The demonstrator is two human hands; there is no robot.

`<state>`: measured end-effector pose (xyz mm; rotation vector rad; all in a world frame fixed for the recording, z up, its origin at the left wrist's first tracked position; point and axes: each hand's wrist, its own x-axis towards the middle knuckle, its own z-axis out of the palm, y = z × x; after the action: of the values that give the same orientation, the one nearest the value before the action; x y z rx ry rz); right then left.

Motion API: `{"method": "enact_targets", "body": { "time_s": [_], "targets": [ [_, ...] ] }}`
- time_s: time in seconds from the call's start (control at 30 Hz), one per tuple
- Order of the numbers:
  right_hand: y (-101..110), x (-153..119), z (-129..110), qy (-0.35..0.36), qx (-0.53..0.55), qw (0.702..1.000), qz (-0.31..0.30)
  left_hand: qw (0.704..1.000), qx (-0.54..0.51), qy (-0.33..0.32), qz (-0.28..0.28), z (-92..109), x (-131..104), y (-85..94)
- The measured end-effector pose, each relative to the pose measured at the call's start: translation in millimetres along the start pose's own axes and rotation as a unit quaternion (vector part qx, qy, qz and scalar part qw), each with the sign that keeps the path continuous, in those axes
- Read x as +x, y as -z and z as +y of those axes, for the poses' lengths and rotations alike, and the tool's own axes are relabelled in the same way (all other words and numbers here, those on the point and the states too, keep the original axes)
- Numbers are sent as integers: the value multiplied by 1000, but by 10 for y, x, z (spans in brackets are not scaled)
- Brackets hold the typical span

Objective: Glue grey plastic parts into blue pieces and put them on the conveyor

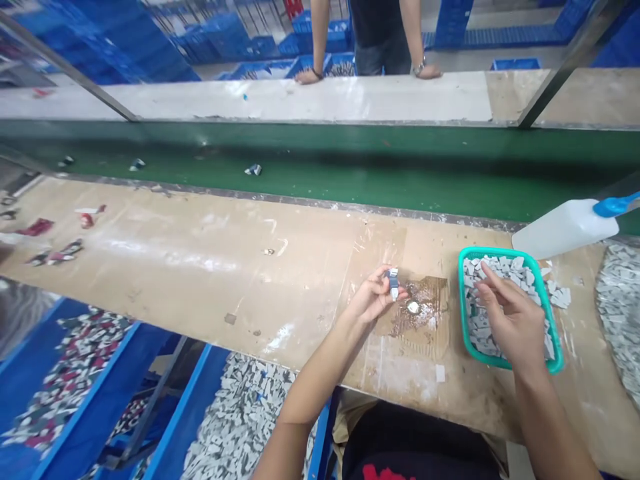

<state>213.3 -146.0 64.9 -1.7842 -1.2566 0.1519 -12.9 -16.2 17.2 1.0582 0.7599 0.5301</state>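
Note:
My left hand (373, 297) pinches a small dark-blue and white plastic piece (393, 283) between thumb and fingers, above the worktable. To its right, my right hand (515, 313) is over a teal basket (463, 313) heaped with small light-grey pieces (517, 267). The index finger and thumb of that hand are apart, and I see nothing between them; its other fingers are curled and partly hidden. A brown patch (440, 293) wet with glue-like liquid lies on the table between my hands, with a small shiny blob (413, 307) on it.
A white bottle (560, 230) with a blue top leans behind the basket. Beyond the table runs a green conveyor belt (325, 163) carrying a few small pieces. Blue bins (165, 413) of pieces stand below left. Another person's hands (427, 71) rest on the far ledge.

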Motion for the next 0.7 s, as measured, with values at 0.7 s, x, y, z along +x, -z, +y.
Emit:
{"method": "enact_targets", "body": {
  "time_s": [0.7],
  "targets": [
    [-99, -41, 405, -35, -104, 993, -40, 804, 443, -116, 379, 770, 2055, 222]
  ]
}}
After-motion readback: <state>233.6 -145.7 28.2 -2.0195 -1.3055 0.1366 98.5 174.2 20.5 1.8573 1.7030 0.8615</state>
